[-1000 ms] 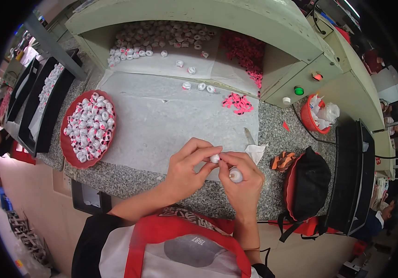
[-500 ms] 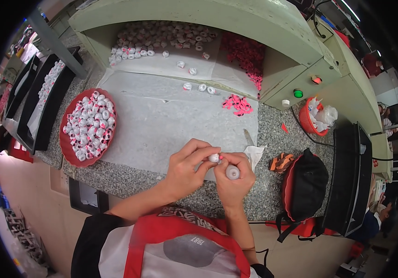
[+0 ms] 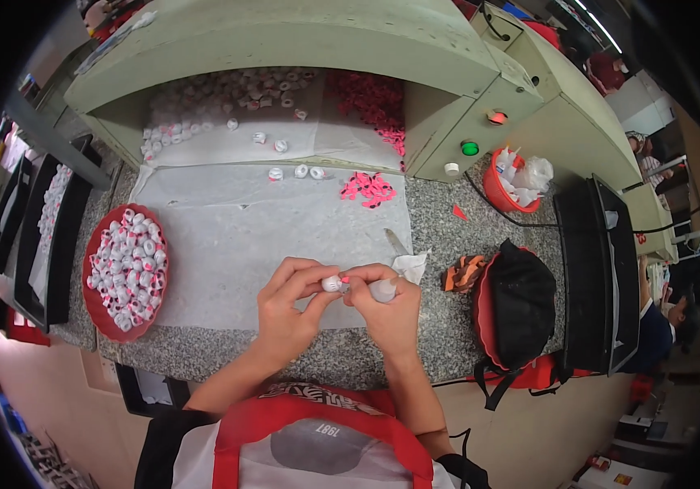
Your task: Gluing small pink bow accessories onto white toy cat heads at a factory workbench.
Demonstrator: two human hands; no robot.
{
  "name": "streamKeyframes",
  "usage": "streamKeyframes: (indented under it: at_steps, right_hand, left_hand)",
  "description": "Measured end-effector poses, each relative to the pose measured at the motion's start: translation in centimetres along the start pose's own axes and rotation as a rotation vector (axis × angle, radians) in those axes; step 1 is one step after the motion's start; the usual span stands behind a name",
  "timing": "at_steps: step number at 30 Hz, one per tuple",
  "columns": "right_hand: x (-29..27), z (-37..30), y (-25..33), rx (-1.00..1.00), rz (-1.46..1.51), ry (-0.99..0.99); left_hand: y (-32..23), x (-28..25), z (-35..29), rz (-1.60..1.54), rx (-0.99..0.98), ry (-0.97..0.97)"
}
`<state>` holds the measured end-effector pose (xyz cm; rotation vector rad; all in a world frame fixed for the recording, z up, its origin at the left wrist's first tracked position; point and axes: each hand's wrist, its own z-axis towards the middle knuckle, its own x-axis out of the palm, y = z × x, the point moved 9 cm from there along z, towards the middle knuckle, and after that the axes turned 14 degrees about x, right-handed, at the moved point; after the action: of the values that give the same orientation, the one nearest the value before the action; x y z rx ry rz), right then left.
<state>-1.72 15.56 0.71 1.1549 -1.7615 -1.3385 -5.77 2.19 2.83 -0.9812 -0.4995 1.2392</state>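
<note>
My left hand [image 3: 285, 314] pinches a small white rounded piece [image 3: 331, 284] with dark markings between its fingertips. Against that piece, the thumb and finger of my right hand [image 3: 392, 326] press a tiny pink part [image 3: 345, 279]. Tucked in the same right hand is a translucent whitish squeeze bottle [image 3: 383, 290], partly hidden by the fingers. Both hands meet over the near edge of a white sheet [image 3: 211, 261]. Farther off on it lie a small pile of pink parts [image 3: 368, 189] and a few loose white pieces [image 3: 301, 171].
At left, a red scalloped bowl [image 3: 89, 281] brims with white-and-pink pieces. A green metal cabinet [image 3: 285, 41] arches over more pieces behind. To the right are a knife blade [image 3: 396, 241], a crumpled tissue [image 3: 411, 266], an orange basket [image 3: 493, 191], a black bag [image 3: 521, 306] and a black tray [image 3: 611, 277].
The whole view has shifted, so the bench stands farther left in the picture. The bottle in my right hand has tipped more sideways. Both hands keep their pinch at the white piece.
</note>
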Motion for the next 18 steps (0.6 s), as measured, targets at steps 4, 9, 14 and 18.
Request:
streamKeyframes:
  at_steps: [4, 9, 14, 18]
  right_hand:
    - [-1.2, 1.1, -2.3, 0.182, 0.478, 0.018]
    - [-1.7, 1.4, -3.6, 0.248, 0.436, -0.015]
    - [-4.4, 1.4, -4.5, 0.272, 0.36, -0.054]
    - [-6.5, 1.2, -4.8, 0.272, 0.478, -0.081]
  left_hand:
    - [2.3, -1.0, -0.2, -0.44, -0.216, -0.19]
    - [4.5, -2.2, -0.7, -0.336, -0.319, -0.154]
    - [8.0, -8.1, -2.2, 0.113, -0.292, -0.2]
    - [9.1, -12.6, -3.1, 0.441, -0.242, -0.235]
